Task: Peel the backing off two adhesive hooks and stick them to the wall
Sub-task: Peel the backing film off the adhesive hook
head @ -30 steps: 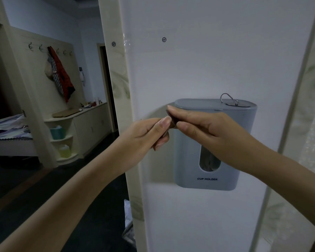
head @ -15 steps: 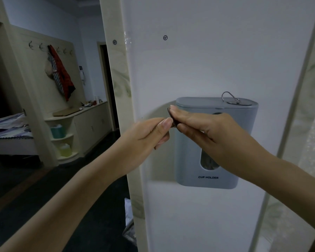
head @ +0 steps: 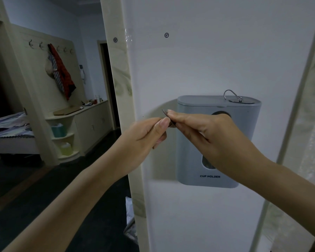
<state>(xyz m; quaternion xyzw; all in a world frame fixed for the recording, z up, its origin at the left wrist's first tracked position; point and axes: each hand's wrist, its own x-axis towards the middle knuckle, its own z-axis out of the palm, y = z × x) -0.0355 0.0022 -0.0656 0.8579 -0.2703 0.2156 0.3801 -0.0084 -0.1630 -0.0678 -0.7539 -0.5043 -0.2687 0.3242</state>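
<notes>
Both hands meet in front of the white wall [head: 198, 60]. My right hand [head: 204, 132] pinches a small thin adhesive hook [head: 165, 112] between thumb and fingers; only its dark top edge shows above the fingertips. My left hand [head: 147, 133] pinches the same piece from the left, thumb against it. Whether the backing is lifted is hidden by the fingers. A second adhesive hook [head: 234, 99], a metal wire hook on a round disc, lies on top of the grey cup holder.
A grey box marked CUP HOLDER [head: 210, 160] is fixed to the wall behind my right hand. A marbled door frame [head: 122, 88] borders the wall on the left. Beyond it are a dim room, a coat rack [head: 58, 70] and corner shelves [head: 62, 135].
Both hands stay pinched together on the hook and have shifted only slightly; the hook's dark top edge now sticks out a little more above the fingertips.
</notes>
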